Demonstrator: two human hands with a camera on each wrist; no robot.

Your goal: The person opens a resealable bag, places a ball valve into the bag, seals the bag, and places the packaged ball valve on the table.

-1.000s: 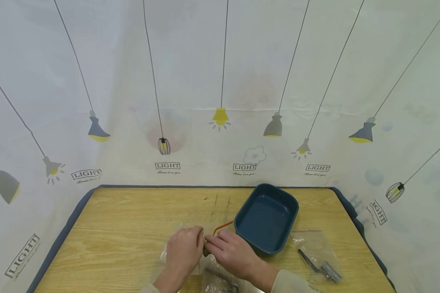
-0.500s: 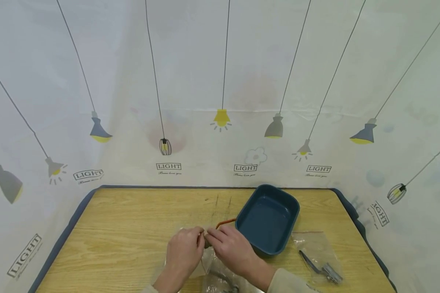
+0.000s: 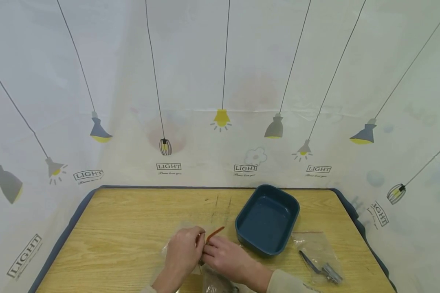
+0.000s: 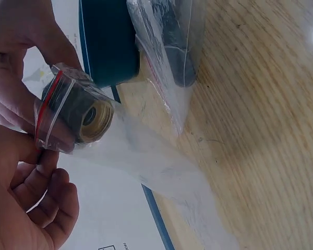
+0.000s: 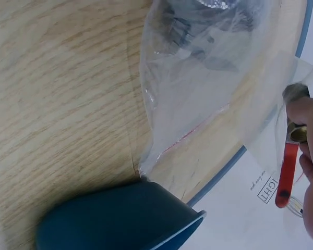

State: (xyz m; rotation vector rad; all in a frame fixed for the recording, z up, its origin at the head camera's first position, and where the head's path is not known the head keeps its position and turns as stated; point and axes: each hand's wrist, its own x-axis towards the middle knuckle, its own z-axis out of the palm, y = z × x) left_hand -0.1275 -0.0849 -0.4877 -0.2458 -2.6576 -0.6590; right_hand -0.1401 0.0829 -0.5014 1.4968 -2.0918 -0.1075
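Bare wooden table is left open on the left; passage to the right is blocked by a blue tray and a bagged tool.

Clear plastic bag, seemingly brass fitting

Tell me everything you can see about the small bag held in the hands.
The small bag is clear thin plastic with a red strip at its mouth. Inside sits a round brass-coloured fitting with a hollow end. The left hand and right hand pinch it near the mouth, above the wooden table; its tail trails down towards the wood.
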